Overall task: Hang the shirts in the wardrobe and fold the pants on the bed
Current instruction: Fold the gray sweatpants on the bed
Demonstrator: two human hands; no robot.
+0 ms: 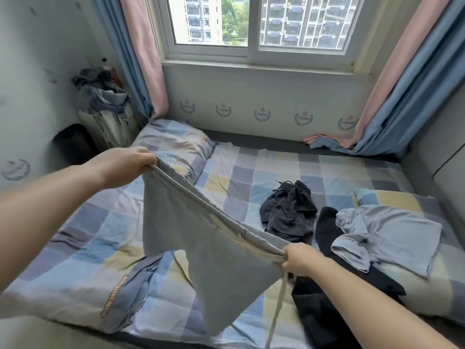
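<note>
Both the left hand [125, 164] and right hand [300, 259] grip the waistband of pale grey cotton shorts [201, 248], stretched above the checked-quilt bed [83, 248] bearing dark crumpled shorts [289, 212].

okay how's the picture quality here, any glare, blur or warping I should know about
Head view: daylight from the window, bright but not blown out; wide-angle warping bows the curtains and stretches both forearms; soft shadows on the bed; grey shorts and both hands, left, right, slightly soft.
</note>
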